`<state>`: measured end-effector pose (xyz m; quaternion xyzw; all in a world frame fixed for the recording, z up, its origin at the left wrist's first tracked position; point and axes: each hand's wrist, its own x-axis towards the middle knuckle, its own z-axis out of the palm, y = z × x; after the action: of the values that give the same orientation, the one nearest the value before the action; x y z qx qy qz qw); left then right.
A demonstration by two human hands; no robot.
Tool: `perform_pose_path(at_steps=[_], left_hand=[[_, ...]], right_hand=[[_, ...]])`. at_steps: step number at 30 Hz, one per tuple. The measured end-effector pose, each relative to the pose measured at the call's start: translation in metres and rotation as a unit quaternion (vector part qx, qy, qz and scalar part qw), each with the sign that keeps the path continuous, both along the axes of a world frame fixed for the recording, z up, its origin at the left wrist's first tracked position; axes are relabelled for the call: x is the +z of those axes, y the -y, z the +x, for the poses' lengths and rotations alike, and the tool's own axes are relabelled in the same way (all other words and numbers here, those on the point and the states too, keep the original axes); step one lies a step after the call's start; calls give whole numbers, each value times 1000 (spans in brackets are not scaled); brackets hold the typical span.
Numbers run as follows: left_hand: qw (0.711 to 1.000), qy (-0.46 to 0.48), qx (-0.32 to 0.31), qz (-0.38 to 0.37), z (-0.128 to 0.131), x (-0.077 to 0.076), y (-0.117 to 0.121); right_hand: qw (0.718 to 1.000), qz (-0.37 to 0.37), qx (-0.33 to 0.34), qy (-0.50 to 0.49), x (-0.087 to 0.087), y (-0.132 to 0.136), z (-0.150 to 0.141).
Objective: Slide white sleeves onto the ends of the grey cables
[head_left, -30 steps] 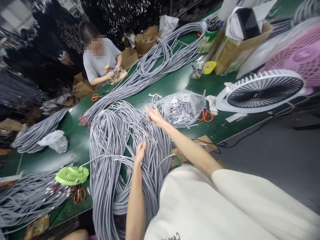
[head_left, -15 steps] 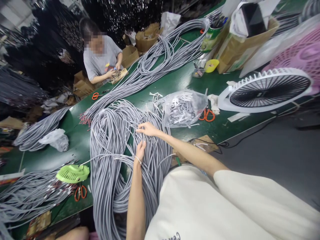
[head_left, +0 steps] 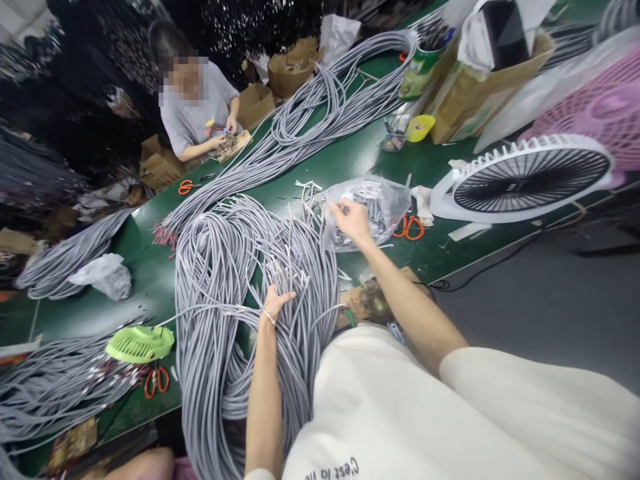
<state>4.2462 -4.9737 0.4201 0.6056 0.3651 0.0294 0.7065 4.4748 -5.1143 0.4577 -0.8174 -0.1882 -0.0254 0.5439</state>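
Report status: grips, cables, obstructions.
Left grip at gray cables. Right grip over clear bag. Cable ends bunched beyond left grip. Orange-handled scissors beside bag, not between grips.

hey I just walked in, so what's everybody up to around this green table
One person's left hand is at the pale ends of a big bundle of gray cables, while the right hand is over a clear plastic bag; whether it holds anything is unclear. Across the green table, a co-worker is handling something too small to make out.
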Motion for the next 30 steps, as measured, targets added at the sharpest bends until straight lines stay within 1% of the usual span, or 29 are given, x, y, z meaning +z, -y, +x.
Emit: perform_pose_path(at_steps=[1,3,4,5,6,8,9,11,12,14,16,17,20,23,26,30], left_hand=[[1000,-3,3,2,0,3,1],[1000,-10,17,13,-1,10,4],[999,-12,33,25,-2,14,5],[998,-13,54,43,-5,18,6],[995,-13,81,64,-8,22,6],[983,-15,148,107,-17,28,6],[976,-15,179,124,-22,30,5],[966,-11,212,146,-33,34,2],[964,-5,216,155,-39,35,1],[962,19,210,172,-48,39,0],[961,50,209,176,-56,45,0],[959,69,213,173,-59,48,0],[956,109,219,162,-67,58,1],[949,133,226,175,-73,66,3],[942,152,239,182,-80,74,6],[930,184,277,157,-95,86,12]], right_hand=[[998,-64,-18,7,-8,11,5],[983,-180,-41,15,-19,28,11],[974,-222,-48,27,-22,34,11],[966,-248,-51,44,-23,38,7],[963,-257,-48,63,-24,41,0],[968,-235,-21,90,-24,41,-22],[972,-214,7,92,-25,39,-37],[978,-177,88,60,-30,30,-70],[977,-165,133,28,-34,23,-87],[964,-152,213,-48,-41,11,-117],[946,-152,268,-102,-44,0,-139],[939,-159,285,-111,-44,-4,-147],[916,-200,329,-115,-37,-10,-160],[889,-233,365,-149,-29,-16,-167],[872,-245,375,-200,-26,-25,-174],[849,-241,387,-268,-27,-35,-180]])
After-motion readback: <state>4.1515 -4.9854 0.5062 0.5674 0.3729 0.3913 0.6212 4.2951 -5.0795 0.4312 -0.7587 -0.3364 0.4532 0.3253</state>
